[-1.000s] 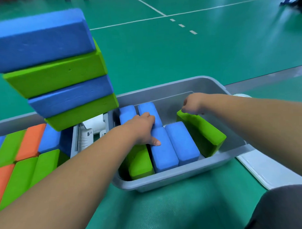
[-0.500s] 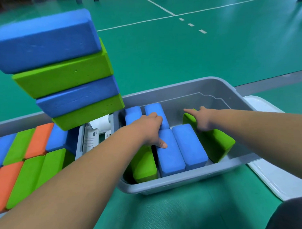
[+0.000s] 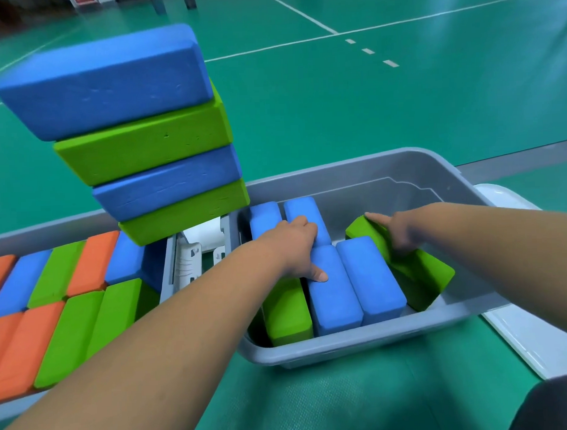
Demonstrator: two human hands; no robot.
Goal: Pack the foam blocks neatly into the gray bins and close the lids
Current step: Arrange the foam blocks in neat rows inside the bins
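- Green sports floor [image 3: 384,114] with white painted lines fills the upper frame; a green mat lies under the containers in the lower half.
- The gray bin [image 3: 360,344] sits right of centre, lid off, partly filled.
- Inside it, two rear blue blocks [image 3: 266,215] stand at the back left, the near blue block [image 3: 333,300] and a second blue block [image 3: 371,276] lie side by side in front of them, and an upright green block [image 3: 288,311] stands on edge at the near left corner.
- The left hand [image 3: 293,246] grasps the near blue block: its fingers bend down over the block's far end and the thumb lies on top.
- The right hand [image 3: 395,233] holds the tilted green block [image 3: 422,274], which leans against the second blue block at the bin's right side; the forefinger stretches along its upper edge while the other fingers curl over it.
- A white lid [image 3: 534,338] lies flat just beside the bin at the right edge.
- At lower left, the full bin [image 3: 16,235] holds packed rows of orange, green and blue blocks.
- A four-block stack [image 3: 151,145], alternating blue and green, rises at upper left.
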